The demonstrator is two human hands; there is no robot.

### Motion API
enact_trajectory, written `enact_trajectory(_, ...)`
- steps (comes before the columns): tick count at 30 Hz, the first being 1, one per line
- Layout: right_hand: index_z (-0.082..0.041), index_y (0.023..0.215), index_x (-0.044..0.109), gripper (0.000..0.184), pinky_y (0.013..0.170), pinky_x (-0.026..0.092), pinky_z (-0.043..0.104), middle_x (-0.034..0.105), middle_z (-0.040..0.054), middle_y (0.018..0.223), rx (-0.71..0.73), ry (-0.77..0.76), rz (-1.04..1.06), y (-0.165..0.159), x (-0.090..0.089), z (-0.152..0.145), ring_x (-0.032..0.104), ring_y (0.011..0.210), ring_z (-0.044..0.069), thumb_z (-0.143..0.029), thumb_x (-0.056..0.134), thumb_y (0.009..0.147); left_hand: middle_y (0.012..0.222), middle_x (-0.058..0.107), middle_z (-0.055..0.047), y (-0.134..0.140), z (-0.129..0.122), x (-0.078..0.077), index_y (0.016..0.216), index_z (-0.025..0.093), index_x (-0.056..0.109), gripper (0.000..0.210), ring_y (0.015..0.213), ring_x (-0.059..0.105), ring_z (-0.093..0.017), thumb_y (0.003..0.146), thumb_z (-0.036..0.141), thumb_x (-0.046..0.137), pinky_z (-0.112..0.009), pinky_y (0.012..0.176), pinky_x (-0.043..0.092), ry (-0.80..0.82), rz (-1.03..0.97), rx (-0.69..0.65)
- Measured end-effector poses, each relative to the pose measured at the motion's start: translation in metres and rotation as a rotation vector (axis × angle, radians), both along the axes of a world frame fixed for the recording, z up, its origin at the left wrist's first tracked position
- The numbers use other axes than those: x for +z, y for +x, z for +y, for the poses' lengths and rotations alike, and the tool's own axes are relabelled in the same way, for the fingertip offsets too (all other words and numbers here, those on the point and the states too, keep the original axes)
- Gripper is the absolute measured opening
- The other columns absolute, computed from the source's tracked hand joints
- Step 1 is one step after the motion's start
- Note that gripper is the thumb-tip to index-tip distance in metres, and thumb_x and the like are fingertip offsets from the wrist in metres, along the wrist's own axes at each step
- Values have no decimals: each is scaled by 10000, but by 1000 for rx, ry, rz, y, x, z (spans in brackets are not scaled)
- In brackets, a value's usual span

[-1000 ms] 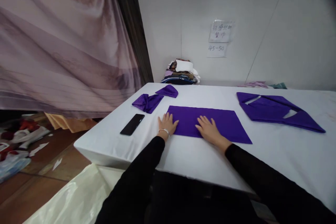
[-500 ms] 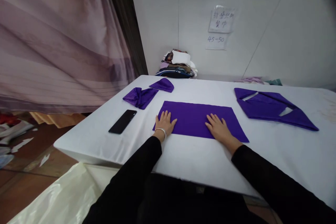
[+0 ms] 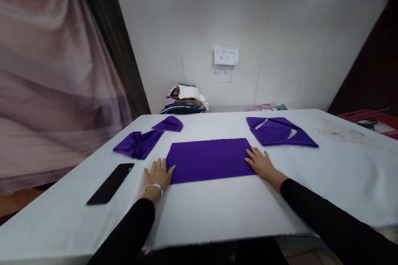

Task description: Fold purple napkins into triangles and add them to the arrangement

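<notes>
A flat purple cloth [image 3: 208, 160], folded into a rectangle, lies on the white-covered table [image 3: 217, 211]. At its left end rests my left hand [image 3: 158, 176], fingers spread, a bracelet round the wrist. My right hand [image 3: 261, 161] lies with spread fingers over the cloth's right edge. Neither hand grips the fabric. To the left sit a twisted, folded purple napkin [image 3: 138, 144] and a smaller pointed one [image 3: 169, 123]. A larger folded purple cloth [image 3: 280, 131], with pale gaps showing at its folds, lies beyond my right hand.
A black phone [image 3: 111, 183] lies on the table's left side. Piled fabrics [image 3: 185, 101] rest behind the far edge, against a wall bearing paper signs [image 3: 226, 56]. A pink curtain [image 3: 46, 83] hangs at left. A red basket [image 3: 370, 120] stands past the right edge.
My hands have moved apart, from on top of the purple cloth out to its left and right ends. My view has tilted up and turned right.
</notes>
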State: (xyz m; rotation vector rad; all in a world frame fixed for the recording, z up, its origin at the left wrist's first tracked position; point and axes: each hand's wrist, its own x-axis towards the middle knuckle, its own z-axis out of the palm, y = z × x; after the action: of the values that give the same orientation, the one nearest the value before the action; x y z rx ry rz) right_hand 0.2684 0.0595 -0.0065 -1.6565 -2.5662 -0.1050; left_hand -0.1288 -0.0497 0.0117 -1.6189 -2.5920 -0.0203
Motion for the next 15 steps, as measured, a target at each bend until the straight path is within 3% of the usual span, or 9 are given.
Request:
enact_trajectory(2,-176,1356,353,517,1021,160,530,270,144,1446,-3,-2,84,-33,8,-8,198,1326,283,-420,255,911,1459,246,-98,32,13,2,1374,135,293,632,1338,184,-287,867,506,221,-569,1037,154,16,7,-76)
enact_trajectory(6,-190,1371,322,523,1034,153,513,275,118,1448,186,-88,221,-111,16,-24,196,1329,262,-436,221,921,1457,251,-60,106,39,-2,1375,180,301,561,1339,192,-258,884,436,213,-536,1056,136,35,-39,-321)
enact_trajectory(8,-184,1374,314,521,1036,159,506,286,122,1443,246,-117,250,-136,14,-28,207,1326,255,-428,205,928,1457,249,-51,124,48,-7,1376,189,298,532,1340,196,-238,882,374,225,-528,1057,143,15,-61,-369)
enact_trajectory(11,-176,1373,320,552,1043,143,495,297,128,1437,281,-113,262,-136,8,-23,199,1329,255,-474,200,924,1456,250,-54,109,51,-14,1377,180,294,540,1343,189,-226,880,381,224,-525,1056,155,-2,-74,-345)
enact_trajectory(15,-182,1371,332,593,1051,125,482,284,121,1444,218,-117,217,-88,5,0,180,1335,254,-533,223,905,1470,212,-60,40,42,-16,1381,159,278,589,1351,155,-236,878,456,205,-528,1055,160,-17,-63,-202)
